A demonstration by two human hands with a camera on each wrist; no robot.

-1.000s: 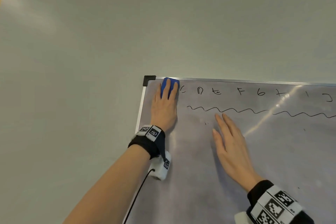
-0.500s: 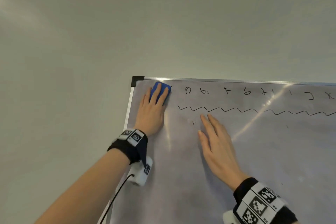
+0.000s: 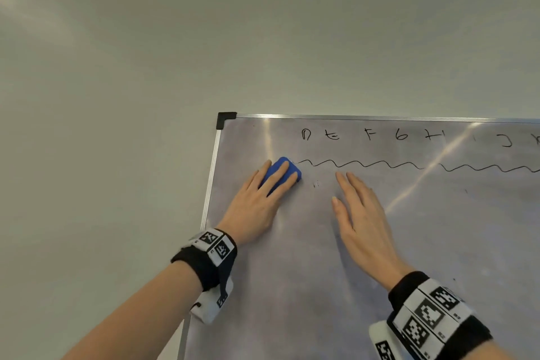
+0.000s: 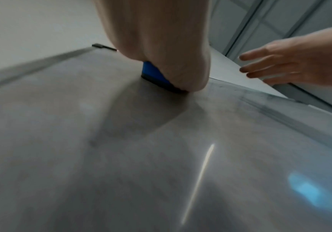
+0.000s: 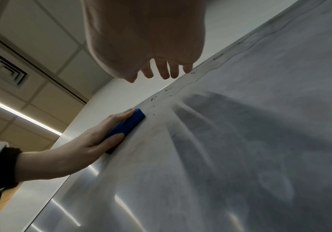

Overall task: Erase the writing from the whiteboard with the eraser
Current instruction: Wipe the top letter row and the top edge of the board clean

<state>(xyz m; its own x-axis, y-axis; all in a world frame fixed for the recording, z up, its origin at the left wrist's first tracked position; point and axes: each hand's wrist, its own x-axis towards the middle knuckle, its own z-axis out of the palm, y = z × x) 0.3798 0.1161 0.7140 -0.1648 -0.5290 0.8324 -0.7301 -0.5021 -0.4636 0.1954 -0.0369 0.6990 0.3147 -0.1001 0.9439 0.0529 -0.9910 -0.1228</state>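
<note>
So the big grey-white whiteboard with the thin aluminium frame [image 3: 380, 242] fills most of the head view, hung on a plain off-white wall [image 3: 146, 67], and its right and bottom sides run out of frame. Surface looks smudgy and glarey, with streaks of light across it. Along the top there's a row of black marker letters [image 3: 369, 134], roughly D, E, F, G, H and onward, and under them a black wavy marker line [image 3: 362, 164] that starts right at the eraser and has a gap where glare washes it out. The left hand [image 3: 257, 204] lies flat on the small blue block eraser with a dark felt base [image 3: 280, 174], fingers straight and slightly spread over it, pressing it to the board below the black plastic top-left corner cap [image 3: 225, 119]. The right hand [image 3: 362, 222] sits just beside it, fingers straight and close together, near the board; can't tell if the palm actually touches. Tiny marks by the eraser are too small to read, and the left wrist view is blurry.
</note>
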